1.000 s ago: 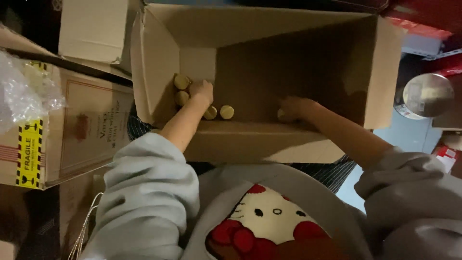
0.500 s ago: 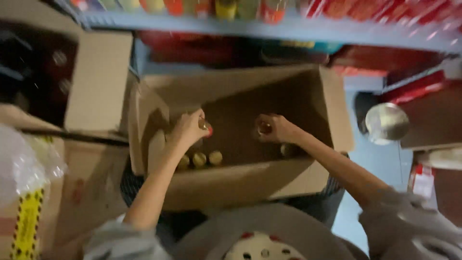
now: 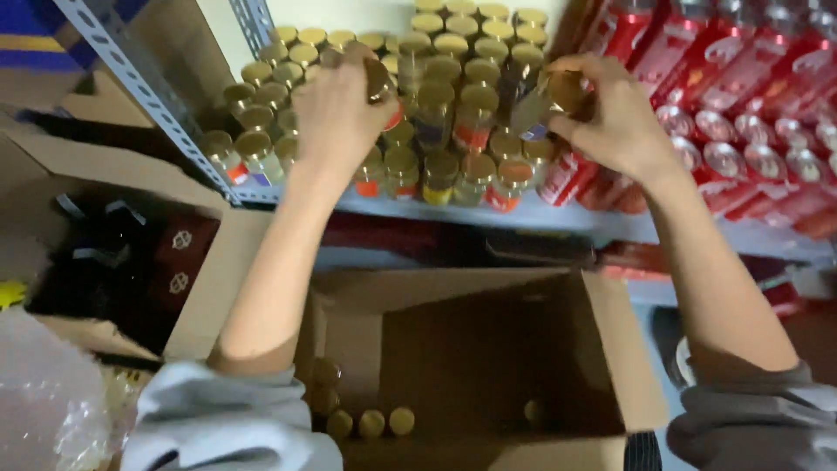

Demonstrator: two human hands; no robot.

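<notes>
Cardboard box (image 3: 602, 349) keeps few jars (image 3: 370, 423); both hands (image 3: 344, 109) grip jars at shelf (image 3: 523, 214).

I saw the shelf (image 3: 523, 218) run across the upper half of the frame, with the small jars (image 3: 436, 105) packed on it at centre and the cans (image 3: 750, 96) to their right. My left hand (image 3: 336, 113) and right hand (image 3: 610, 113) were over the jars. The open box (image 3: 610, 349) sat below the shelf, a few jars (image 3: 370, 423) in its lower left corner
</notes>
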